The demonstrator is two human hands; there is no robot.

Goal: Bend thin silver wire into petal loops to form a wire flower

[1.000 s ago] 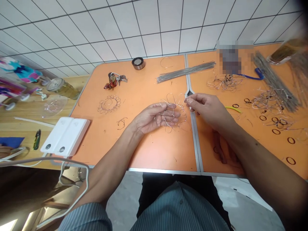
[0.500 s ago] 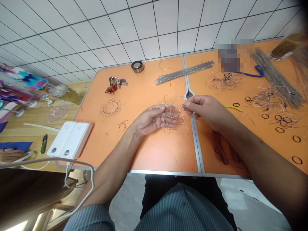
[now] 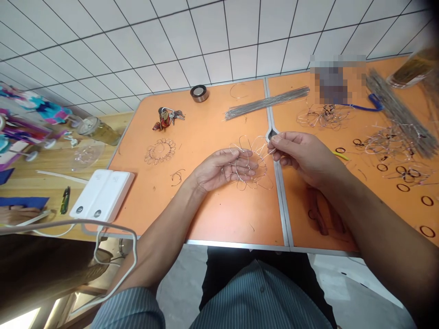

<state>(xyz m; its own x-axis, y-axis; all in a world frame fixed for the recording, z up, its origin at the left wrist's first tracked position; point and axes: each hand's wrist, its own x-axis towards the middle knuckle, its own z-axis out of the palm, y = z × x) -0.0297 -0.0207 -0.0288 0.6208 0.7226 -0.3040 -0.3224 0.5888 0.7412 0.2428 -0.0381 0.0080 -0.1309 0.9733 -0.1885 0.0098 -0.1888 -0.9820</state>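
A thin silver wire ring with petal-like loops (image 3: 254,184) is held above the orange table (image 3: 219,219). My left hand (image 3: 221,168) lies palm up with its thumb and fingers around the ring's left side, some fingers passing behind the wires. At the ring's upper right, my right hand (image 3: 302,153) pinches a wire between thumb and forefinger, its other fingers curled. Farther left, a similar looped wire ring (image 3: 149,156) lies flat on the table. A small coil of dark wire (image 3: 177,178) sits near my left wrist.
A bundle of straight wires (image 3: 267,104) crosses the table seam at the back. Tape (image 3: 199,93), keys (image 3: 167,118) and a white power bank (image 3: 103,194) are leftward. Red-handled pliers (image 3: 318,214) lie under my right forearm. Tangled wire pieces (image 3: 387,141) lie right. Another person's hand (image 3: 21,214) shows far left.
The view has shifted slightly, so the table appears a little farther right. My right hand has moved slightly up and right with the wire; my left hand keeps its hold on the ring.
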